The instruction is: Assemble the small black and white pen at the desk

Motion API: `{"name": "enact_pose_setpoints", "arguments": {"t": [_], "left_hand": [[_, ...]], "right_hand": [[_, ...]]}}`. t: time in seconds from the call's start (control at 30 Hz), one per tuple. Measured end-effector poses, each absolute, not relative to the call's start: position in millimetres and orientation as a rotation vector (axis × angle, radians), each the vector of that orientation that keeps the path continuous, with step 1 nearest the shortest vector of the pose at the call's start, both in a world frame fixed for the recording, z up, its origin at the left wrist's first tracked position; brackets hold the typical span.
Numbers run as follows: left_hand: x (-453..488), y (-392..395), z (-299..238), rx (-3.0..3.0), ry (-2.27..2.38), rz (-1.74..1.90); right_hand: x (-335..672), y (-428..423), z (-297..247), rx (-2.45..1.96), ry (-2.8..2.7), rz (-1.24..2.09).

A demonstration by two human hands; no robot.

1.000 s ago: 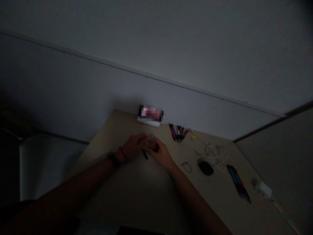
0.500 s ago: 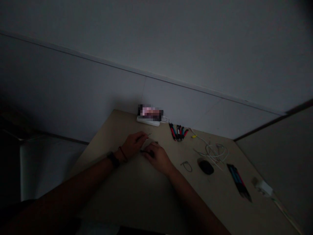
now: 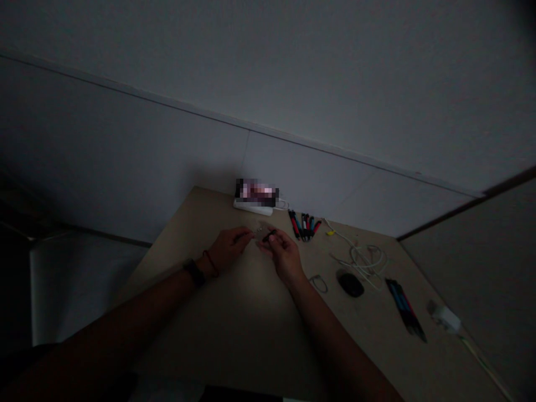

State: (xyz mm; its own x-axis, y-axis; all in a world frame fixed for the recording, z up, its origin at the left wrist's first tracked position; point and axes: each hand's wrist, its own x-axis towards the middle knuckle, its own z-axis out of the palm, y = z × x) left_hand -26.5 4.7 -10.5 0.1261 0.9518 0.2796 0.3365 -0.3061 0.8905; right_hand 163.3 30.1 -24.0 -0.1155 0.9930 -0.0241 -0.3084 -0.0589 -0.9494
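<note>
The left hand (image 3: 230,243) was curled, thumb and forefinger drawn nearly together; whether they gripped anything could not be told in the dim light. The right hand (image 3: 287,258), at about its 3 o'clock, pinched a dark part (image 3: 270,235) between thumb and fingers. A bright bit (image 3: 260,229) showed between the hands; its support could not be determined. The step in hand appeared to be two-handed handling of small parts over the table (image 3: 251,312); the next move, by judgement, called for steady fingertips and a firm pinch on the dark part. From the hands, a screen (image 3: 256,192) and white base (image 3: 252,209) stood at 12 o'clock, pens (image 3: 305,226) near 3, a cable (image 3: 368,261) just past 3, and a loop (image 3: 320,285), mouse (image 3: 350,283), pen bundle (image 3: 405,310) and plug (image 3: 449,319) around 4, listed outward.
</note>
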Motion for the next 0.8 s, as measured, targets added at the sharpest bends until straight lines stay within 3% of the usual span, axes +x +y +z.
{"name": "enact_pose_setpoints", "arguments": {"t": [0.8], "left_hand": [[-27.4, 6.9, -16.9, 1.898, 1.252, 1.08]], "right_hand": [[168.3, 31.8, -18.1, -0.834, -0.907, 1.602]]}}
